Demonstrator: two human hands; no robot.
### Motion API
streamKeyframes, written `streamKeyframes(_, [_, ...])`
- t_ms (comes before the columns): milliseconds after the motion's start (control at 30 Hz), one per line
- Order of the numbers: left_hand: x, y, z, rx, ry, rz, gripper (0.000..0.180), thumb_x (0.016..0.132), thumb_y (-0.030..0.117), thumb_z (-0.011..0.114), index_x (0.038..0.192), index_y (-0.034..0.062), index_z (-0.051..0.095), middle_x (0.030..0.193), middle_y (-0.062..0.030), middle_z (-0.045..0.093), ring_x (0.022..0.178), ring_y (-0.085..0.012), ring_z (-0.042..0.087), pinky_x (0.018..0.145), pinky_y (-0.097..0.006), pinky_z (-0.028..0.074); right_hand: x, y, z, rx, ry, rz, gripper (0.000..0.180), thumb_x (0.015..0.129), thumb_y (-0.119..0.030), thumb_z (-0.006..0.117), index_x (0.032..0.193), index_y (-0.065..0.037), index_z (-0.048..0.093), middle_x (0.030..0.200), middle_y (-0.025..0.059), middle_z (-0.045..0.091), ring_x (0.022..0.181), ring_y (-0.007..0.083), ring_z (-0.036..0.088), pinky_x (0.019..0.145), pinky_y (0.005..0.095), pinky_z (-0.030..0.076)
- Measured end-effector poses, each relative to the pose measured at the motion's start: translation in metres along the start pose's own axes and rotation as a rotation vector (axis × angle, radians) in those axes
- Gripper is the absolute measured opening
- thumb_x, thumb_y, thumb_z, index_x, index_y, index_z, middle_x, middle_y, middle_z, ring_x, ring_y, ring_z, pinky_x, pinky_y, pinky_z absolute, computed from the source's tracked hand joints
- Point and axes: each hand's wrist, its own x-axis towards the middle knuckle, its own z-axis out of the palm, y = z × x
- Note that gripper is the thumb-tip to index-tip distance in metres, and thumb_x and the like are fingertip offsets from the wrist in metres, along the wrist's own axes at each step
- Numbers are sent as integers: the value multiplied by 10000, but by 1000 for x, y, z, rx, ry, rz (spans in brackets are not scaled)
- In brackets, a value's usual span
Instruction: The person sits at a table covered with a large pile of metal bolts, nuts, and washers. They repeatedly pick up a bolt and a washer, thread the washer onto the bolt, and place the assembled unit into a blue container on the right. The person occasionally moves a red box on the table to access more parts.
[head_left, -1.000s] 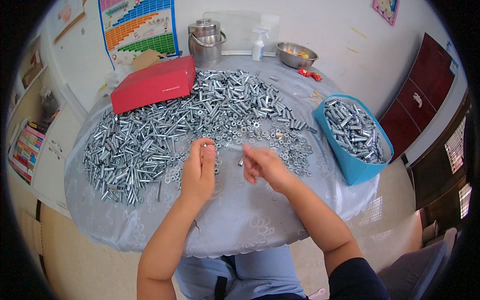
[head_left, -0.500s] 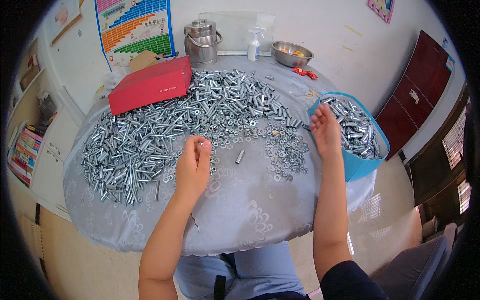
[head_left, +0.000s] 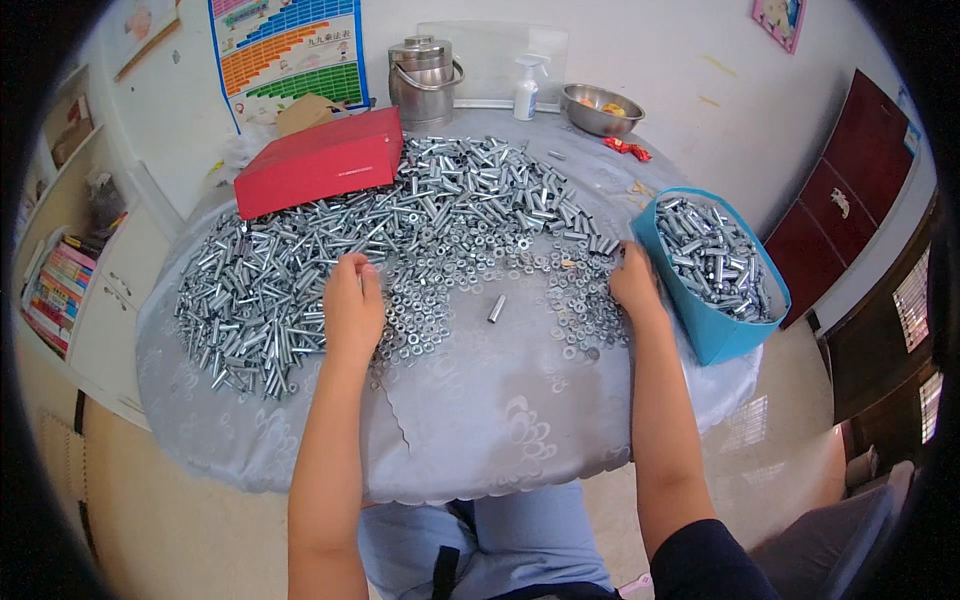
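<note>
My left hand (head_left: pixel 352 305) rests palm down on the bench (head_left: pixel 480 420), fingers curled together over the near edge of the big heap of metal sleeves (head_left: pixel 300 270) and the scatter of small nuts (head_left: pixel 420 315) beside it; I cannot tell whether that grip has closed on a piece. My right hand (head_left: pixel 634 283) lies near the right edge, fingers bent down onto the washers (head_left: pixel 580 305), just beside the blue tub (head_left: pixel 715 330) full of finished sleeves; whether it pinches anything is hidden. One single sleeve (head_left: pixel 496 308) lies alone on the grey cloth between my hands, touched by neither. Behind the heap sit a red box (head_left: pixel 320 160), a steel pot (head_left: pixel 425 75), a spray bottle (head_left: pixel 526 90) and a metal bowl (head_left: pixel 600 108).
</note>
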Motion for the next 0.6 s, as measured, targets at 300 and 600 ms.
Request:
streamKeyframes(300, [6,-27,-9,169,2,55,170,739,-52,472,884,4,541,847,-164,587,824,-327,560,742,-392,433,-5,-6,-13,2,21,-26,334,683,47,497,985,-58,595,1044,151,565,1017,332,497,867,403,402])
streamKeyframes(600, [-6,-7,3,363,-199,91,219,743,263,640,846,70,659,882,-99,612,902,-275,533,811,-399,374,-12,-12,-15,-31,-6,-19,258,662,45,523,870,-79,611,1014,114,568,1010,313,488,862,386,400])
